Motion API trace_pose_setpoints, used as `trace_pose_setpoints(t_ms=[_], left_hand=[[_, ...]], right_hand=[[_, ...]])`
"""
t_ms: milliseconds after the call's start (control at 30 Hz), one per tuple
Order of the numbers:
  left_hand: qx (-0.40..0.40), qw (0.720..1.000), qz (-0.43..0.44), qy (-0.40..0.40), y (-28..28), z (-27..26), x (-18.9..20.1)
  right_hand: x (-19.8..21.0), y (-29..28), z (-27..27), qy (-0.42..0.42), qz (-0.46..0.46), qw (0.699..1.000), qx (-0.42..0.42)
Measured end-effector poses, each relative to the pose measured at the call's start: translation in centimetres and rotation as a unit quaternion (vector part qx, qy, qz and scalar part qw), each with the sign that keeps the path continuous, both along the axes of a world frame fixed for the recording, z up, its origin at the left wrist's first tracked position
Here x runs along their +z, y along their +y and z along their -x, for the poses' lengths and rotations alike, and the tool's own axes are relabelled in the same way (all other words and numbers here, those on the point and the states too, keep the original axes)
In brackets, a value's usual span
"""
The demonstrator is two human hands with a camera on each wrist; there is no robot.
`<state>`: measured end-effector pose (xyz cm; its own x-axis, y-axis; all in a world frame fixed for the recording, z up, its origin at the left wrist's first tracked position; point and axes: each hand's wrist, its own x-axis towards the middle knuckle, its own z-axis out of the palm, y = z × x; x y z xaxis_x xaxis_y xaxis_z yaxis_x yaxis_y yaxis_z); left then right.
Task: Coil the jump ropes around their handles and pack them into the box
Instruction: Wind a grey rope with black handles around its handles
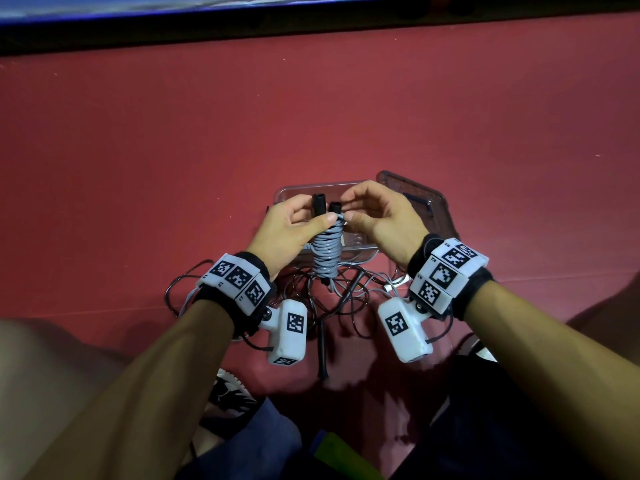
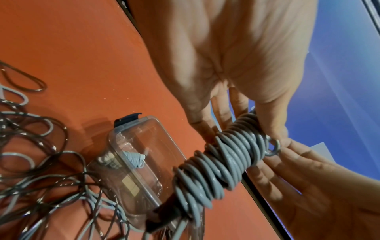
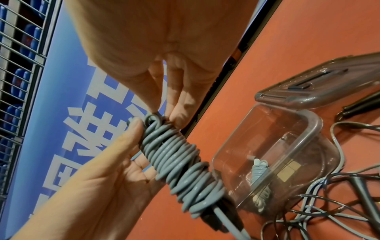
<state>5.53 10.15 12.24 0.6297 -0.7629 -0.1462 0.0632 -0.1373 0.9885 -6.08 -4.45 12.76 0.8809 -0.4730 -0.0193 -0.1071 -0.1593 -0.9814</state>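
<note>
Centre of the head view: left hand (image 1: 284, 226) gripping the grey coiled jump rope (image 1: 325, 251) upright by its black handles (image 1: 320, 204); right hand (image 1: 377, 216) pinching the top loop (image 2: 274, 147). Just behind, clear box (image 1: 360, 259) holding another coiled rope (image 3: 260, 172); lid (image 1: 415, 202) to its right; loose ropes (image 1: 332, 299) below.

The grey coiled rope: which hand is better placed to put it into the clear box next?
Probably left: the left hand grips the coiled rope around its handles, above the box; the right hand only pinches its end loop.
</note>
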Motion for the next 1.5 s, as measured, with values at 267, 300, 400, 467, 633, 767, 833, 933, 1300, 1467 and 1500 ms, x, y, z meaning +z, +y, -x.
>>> trace_pose_setpoints(t_ms=[267,300,400,467,633,767,833,933,1300,1467,1500], left_hand=[[0.025,1.0,0.012,0.011,0.0,-0.1,-0.1],[0.031,0.999,0.009,0.008,0.1,-0.2,0.0],[0.047,0.999,-0.001,0.006,0.2,-0.3,-0.1],[0.06,0.998,-0.008,0.024,0.3,-0.4,-0.2],[0.063,0.995,-0.031,0.064,-0.2,-0.8,-0.6],[0.054,0.992,-0.045,0.102,-1.5,-0.7,-1.4],[0.045,0.992,-0.049,0.109,-2.0,-1.0,-1.8],[0.044,0.991,-0.043,0.12,-2.2,-1.8,-2.9],[0.116,0.967,-0.164,0.155,-3.8,-3.8,-9.3],[0.065,0.961,-0.202,0.175,-3.9,-4.2,-11.4],[0.067,0.963,-0.2,0.169,-3.8,-4.3,-11.9]], right_hand=[[-0.7,0.3,-0.3,0.058,0.042,0.997,-0.019],[-0.7,0.4,-0.3,0.065,0.057,0.996,-0.014],[-0.8,0.5,-0.6,0.075,0.037,0.997,0.001],[-1.1,0.6,-0.7,0.086,0.005,0.996,0.014],[-1.6,0.6,-1.5,0.118,0.0,0.993,0.008],[-2.5,-0.5,-2.3,0.123,-0.029,0.991,-0.035],[-3.1,-1.0,-2.8,0.124,-0.053,0.989,-0.054],[-4.1,-1.4,-3.7,0.134,-0.059,0.988,-0.052],[-10.7,-1.0,-7.0,0.191,-0.145,0.959,-0.152],[-13.1,-1.4,-8.1,0.226,-0.151,0.947,-0.172],[-13.3,-1.4,-8.1,0.228,-0.155,0.946,-0.169]])
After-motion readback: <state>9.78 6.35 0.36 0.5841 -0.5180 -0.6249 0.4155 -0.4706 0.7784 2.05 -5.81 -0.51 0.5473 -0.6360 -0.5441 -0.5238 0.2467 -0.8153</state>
